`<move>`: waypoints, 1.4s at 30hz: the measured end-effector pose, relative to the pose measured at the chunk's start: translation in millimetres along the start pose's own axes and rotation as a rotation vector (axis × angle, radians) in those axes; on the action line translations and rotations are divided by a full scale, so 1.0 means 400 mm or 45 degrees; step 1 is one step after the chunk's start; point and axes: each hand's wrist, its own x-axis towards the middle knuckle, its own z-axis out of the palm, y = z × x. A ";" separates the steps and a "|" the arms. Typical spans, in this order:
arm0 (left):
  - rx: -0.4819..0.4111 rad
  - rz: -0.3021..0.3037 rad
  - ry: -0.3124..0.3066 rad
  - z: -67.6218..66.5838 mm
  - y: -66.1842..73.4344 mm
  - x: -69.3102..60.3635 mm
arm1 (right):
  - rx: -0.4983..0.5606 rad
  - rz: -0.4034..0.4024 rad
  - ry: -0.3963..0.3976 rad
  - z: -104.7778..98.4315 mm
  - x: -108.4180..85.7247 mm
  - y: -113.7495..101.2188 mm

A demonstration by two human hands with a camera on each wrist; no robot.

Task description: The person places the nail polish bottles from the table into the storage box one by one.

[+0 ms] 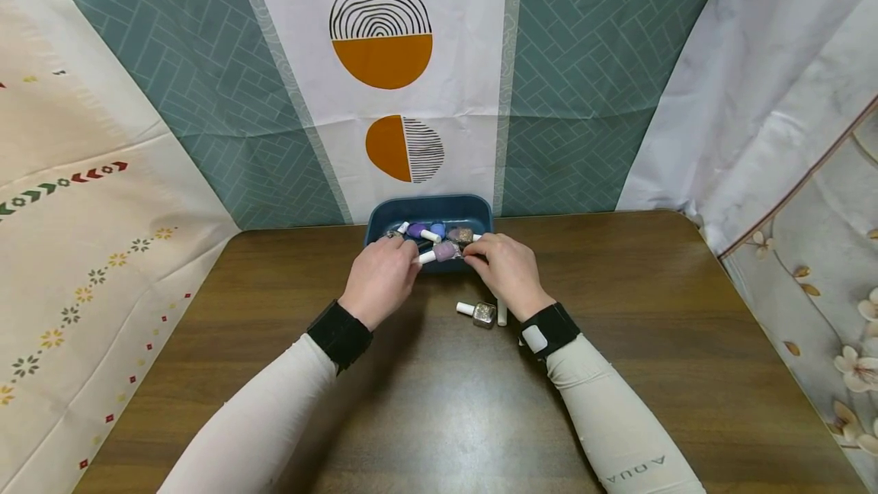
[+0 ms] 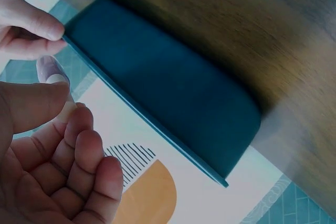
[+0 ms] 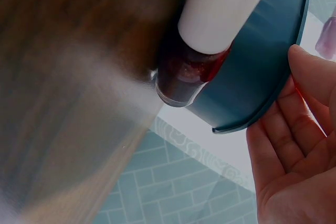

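My left hand [image 1: 382, 274] pinches the white cap of a lilac nail polish bottle [image 1: 446, 251] between thumb and fingers. It holds the bottle sideways over the near rim of a dark blue plastic bin [image 1: 480, 208]. At the bin's near right side, my right hand [image 1: 509, 269] grips the rim between thumb and fingers, close to the lilac bottle's base. Inside the bin lie several bottles, among them a purple one [image 1: 415, 230], a blue one [image 1: 437, 229] and a brownish glitter one [image 1: 465, 235].
On the wooden table [image 1: 439, 418], a glitter nail polish bottle [image 1: 484, 315] lies in front of the bin. Beside it stands a dark red bottle [image 3: 189, 74] with a white cap, partly hidden by my right hand in the head view. A patterned curtain [image 1: 439, 158] hangs behind the bin.
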 end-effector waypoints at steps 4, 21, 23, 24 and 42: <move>-0.004 -0.018 0.000 0.003 -0.012 0.011 | -0.001 0.004 0.000 0.000 0.001 0.001; 0.015 -0.115 -0.107 0.032 -0.059 0.059 | -0.001 0.006 -0.001 0.002 0.003 0.011; 0.017 -0.115 -0.119 0.035 -0.064 0.065 | 0.001 0.006 -0.002 0.002 0.003 0.011; 0.016 -0.115 -0.125 0.036 -0.066 0.067 | 0.002 0.007 -0.003 0.002 0.003 0.010; 0.068 -0.105 -0.202 0.065 -0.085 0.099 | 0.003 0.011 -0.011 0.003 0.002 0.004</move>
